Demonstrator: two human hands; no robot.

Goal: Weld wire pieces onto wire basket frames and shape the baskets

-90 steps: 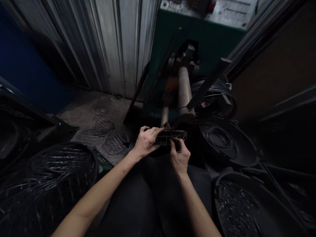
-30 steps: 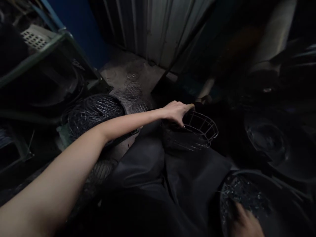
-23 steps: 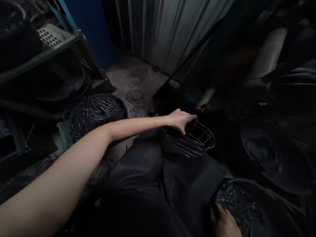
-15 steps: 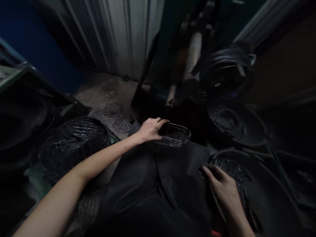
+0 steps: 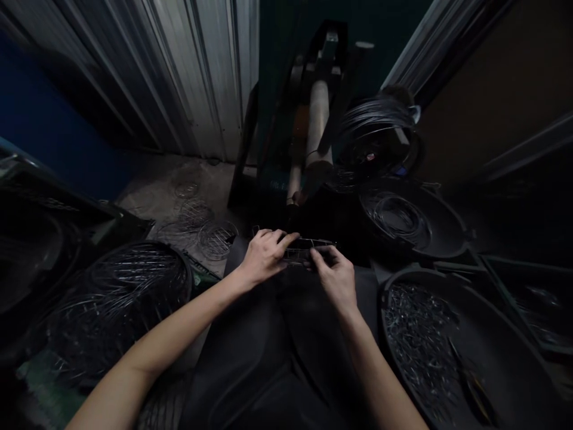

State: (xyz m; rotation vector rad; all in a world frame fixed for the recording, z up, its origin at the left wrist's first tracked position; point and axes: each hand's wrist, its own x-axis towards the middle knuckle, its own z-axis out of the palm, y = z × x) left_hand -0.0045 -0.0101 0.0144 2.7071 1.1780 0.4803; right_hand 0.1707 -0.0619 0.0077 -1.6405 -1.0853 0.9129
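Note:
Above my lap, a shallow wire basket [image 5: 295,253] is held at its left side by my left hand [image 5: 263,258], with the thumb and fingers closed on the rim. My right hand [image 5: 336,276] is at the basket's right part, its thumb and fingers pinched together. A thin bit of wire [image 5: 312,242] shows at the right fingertips; most of it is hidden by the fingers and the dark. To the right, a dark basin [image 5: 505,352] contains a heap of small bent wire pieces [image 5: 416,340] and a pair of pliers [image 5: 477,391].
A machine with a pale cylindrical arm [image 5: 319,113] stands ahead. Wire coils [image 5: 396,216] lie in a basin at right, beneath a larger wire coil [image 5: 376,119]. A tub heaped with wire grids [image 5: 143,269] is at left. Round wire grids [image 5: 218,239] lie on the floor.
My right hand has moved from the edge of the right basin up and left to the basket. The left hand still grips the basket, which has tilted more edge-on. The view has shifted slightly.

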